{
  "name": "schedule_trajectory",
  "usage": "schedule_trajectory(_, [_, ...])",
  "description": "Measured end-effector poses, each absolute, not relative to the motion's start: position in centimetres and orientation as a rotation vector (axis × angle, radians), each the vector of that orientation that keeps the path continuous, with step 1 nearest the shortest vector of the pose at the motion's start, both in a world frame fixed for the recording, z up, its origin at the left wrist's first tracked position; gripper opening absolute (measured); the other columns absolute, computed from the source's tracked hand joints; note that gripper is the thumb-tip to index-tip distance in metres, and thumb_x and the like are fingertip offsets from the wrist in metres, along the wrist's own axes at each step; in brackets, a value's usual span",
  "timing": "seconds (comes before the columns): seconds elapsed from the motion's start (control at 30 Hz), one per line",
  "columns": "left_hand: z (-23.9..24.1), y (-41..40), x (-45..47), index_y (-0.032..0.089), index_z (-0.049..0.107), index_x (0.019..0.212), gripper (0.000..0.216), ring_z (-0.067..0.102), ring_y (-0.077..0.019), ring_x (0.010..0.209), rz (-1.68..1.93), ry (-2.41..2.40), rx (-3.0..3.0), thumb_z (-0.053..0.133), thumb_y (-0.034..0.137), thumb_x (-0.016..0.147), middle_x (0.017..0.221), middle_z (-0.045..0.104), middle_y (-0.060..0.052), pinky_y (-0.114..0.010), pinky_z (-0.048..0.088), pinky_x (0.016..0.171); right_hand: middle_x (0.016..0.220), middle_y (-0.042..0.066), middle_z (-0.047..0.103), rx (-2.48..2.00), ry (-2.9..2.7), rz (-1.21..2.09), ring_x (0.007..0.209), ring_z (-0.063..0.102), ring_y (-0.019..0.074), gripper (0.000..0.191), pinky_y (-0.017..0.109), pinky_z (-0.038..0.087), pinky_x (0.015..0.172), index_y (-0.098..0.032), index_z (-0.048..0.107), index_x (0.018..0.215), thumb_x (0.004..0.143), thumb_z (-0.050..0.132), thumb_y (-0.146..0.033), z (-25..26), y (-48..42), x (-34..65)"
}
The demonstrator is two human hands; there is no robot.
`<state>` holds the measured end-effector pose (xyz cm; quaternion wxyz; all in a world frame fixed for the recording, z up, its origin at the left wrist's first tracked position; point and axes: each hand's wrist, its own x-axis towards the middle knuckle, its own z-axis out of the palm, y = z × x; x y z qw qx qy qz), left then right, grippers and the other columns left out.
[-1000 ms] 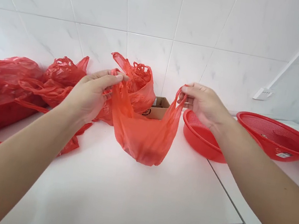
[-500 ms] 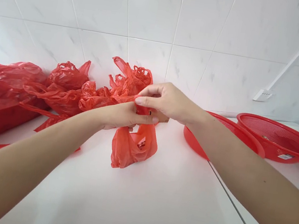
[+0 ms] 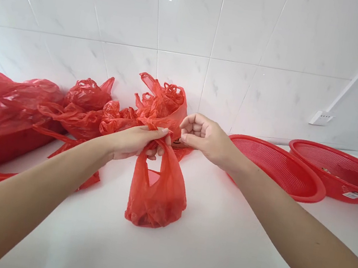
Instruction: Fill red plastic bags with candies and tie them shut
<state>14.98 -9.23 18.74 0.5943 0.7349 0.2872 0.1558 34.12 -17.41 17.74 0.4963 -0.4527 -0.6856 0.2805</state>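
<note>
A small red plastic bag (image 3: pixel 157 194) rests on the white counter (image 3: pixel 202 243) in the middle of the view, something dark red inside it. My left hand (image 3: pixel 138 141) is closed around both of its handles, gathered just above the bag. My right hand (image 3: pixel 204 136) hovers a little to the right of the handles, fingers loosely curled, holding nothing that I can see.
Several crumpled red plastic bags (image 3: pixel 76 108) are heaped along the tiled wall at the left and behind my hands. Two red plastic colander baskets (image 3: pixel 279 169) (image 3: pixel 340 172) sit on the counter at the right. The counter's front edge runs across the bottom.
A second ago each hand held one handle with the bag spread wide. The handles came together, my left hand took both, and my right hand let go and drew slightly right.
</note>
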Motion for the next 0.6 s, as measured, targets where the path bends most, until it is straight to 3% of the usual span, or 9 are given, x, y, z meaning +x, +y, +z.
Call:
schedule_trajectory(0.17, [18.9, -9.4, 14.8, 0.019, 0.064, 0.078, 0.04, 0.049, -0.012, 0.058, 0.341, 0.662, 1.734, 0.055, 0.056, 0.087, 0.062, 0.051, 0.002, -0.03, 0.047, 0.068, 0.092, 0.001, 0.066, -1.079, -1.729, 0.688, 0.086, 0.063, 0.0148, 0.012, 0.032, 0.052, 0.078, -0.02, 0.057, 0.094, 0.082, 0.059, -0.021, 16.9, -16.6, 33.2])
schedule_trajectory(0.27, [18.9, -9.2, 14.3, 0.019, 0.065, 0.084, 0.033, 0.055, -0.0138, 0.065, 0.366, 0.634, 1.683, 0.058, 0.052, 0.087, 0.073, 0.06, -0.002, -0.032, 0.048, 0.071, 0.082, -0.001, 0.064, -1.064, -1.669, 0.608, 0.078, 0.062, 0.0128, 0.003, 0.029, 0.051, 0.075, -0.019, 0.058, 0.084, 0.082, 0.058, -0.018, 17.1, -17.6, 32.6])
schedule_trajectory(0.4, [19.2, -9.3, 13.6, 0.019, 0.069, 0.078, 0.026, 0.057, -0.0158, 0.069, 0.35, 0.547, 1.853, 0.062, 0.044, 0.085, 0.078, 0.063, -0.004, -0.033, 0.048, 0.071, 0.09, 0.0, 0.065, -1.03, -1.764, 0.632, 0.087, 0.062, 0.0145, 0.003, 0.03, 0.051, 0.08, -0.021, 0.062, 0.085, 0.083, 0.062, -0.022, 17.7, -19.5, 32.2])
schedule_trajectory(0.53, [18.8, -9.9, 13.7, 0.025, 0.075, 0.087, 0.014, 0.062, -0.0195, 0.077, 0.297, 0.602, 2.205, 0.064, 0.031, 0.08, 0.085, 0.07, -0.002, -0.032, 0.049, 0.073, 0.107, 0.003, 0.066, -1.021, -1.624, 0.71, 0.103, 0.061, 0.0168, 0.017, 0.035, 0.048, 0.093, -0.023, 0.061, 0.105, 0.092, 0.052, -0.03, 16.3, -18.4, 32.3])
schedule_trajectory(0.6, [18.1, -10.3, 14.1, 0.025, 0.072, 0.082, 0.016, 0.062, -0.0184, 0.073, 0.382, 0.672, 2.384, 0.058, 0.019, 0.078, 0.081, 0.07, 0.0, -0.029, 0.047, 0.065, 0.116, 0.004, 0.064, -1.09, -1.562, 0.787, 0.11, 0.059, 0.0174, 0.025, 0.037, 0.045, 0.098, -0.024, 0.057, 0.117, 0.095, 0.046, -0.03, 15.1, -17.2, 32.3])
